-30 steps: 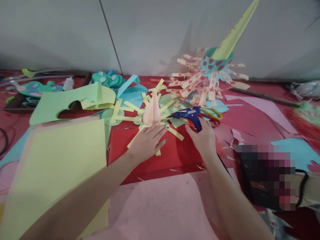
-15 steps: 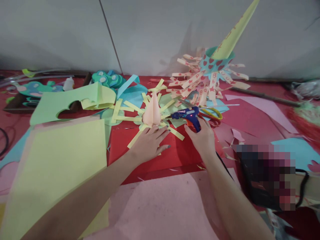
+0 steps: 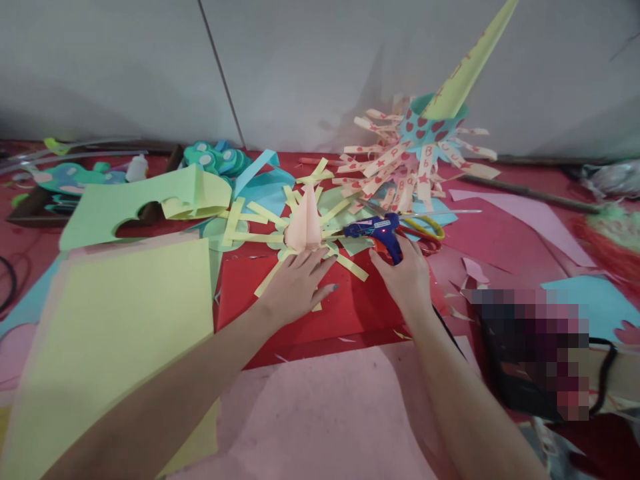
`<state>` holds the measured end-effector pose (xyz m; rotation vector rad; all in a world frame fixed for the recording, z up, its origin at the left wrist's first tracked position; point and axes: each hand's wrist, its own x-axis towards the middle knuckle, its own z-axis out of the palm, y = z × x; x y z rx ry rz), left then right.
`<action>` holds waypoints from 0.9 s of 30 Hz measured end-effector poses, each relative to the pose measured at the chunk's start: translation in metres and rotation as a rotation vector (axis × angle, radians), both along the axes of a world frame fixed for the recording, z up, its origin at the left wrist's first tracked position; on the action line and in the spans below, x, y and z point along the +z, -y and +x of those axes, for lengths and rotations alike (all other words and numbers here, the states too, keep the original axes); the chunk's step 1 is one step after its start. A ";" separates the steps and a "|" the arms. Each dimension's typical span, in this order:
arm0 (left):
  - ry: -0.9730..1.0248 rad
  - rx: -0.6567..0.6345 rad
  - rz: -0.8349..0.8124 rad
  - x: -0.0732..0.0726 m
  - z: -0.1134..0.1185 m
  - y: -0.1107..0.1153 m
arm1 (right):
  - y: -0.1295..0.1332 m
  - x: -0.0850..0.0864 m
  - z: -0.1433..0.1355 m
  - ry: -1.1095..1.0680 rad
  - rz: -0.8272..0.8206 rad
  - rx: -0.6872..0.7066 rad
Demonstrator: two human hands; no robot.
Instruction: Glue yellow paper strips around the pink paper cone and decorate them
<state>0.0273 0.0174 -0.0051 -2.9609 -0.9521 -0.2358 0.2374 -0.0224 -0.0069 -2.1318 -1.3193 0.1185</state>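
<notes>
My right hand [image 3: 406, 272] is wrapped round the handle of a blue hot glue gun [image 3: 373, 228], its nozzle pointing left and a clear glue stick [image 3: 445, 214] sticking out at the back. My left hand [image 3: 296, 285] lies with its fingers stretched out, fingertips at the base of a pale pink folded paper cone [image 3: 305, 220]. Yellow paper strips [image 3: 265, 237] radiate from around the cone over green paper pieces. The nozzle is close to the cone's right side; whether it touches a strip I cannot tell. Under my left hand is a red sheet [image 3: 360, 307].
Yellow sheets [image 3: 125, 333] lie at the left, beside a cut green sheet [image 3: 130, 200]. Behind my right hand are yellow-handled scissors [image 3: 430, 227]. A paper figure with a tall cone [image 3: 440, 127] stands at the back right. A black bag [image 3: 520, 387] sits at the right.
My left hand has shifted very slightly, its thumb a little lower and further left. The glue gun and right hand are almost where they were.
</notes>
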 end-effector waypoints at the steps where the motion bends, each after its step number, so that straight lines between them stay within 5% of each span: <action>1: -0.004 0.008 -0.008 0.000 0.000 0.000 | 0.000 0.000 0.000 0.000 -0.003 -0.001; 27: -0.032 0.036 -0.059 0.001 0.002 0.000 | 0.000 -0.001 0.001 0.004 0.005 -0.004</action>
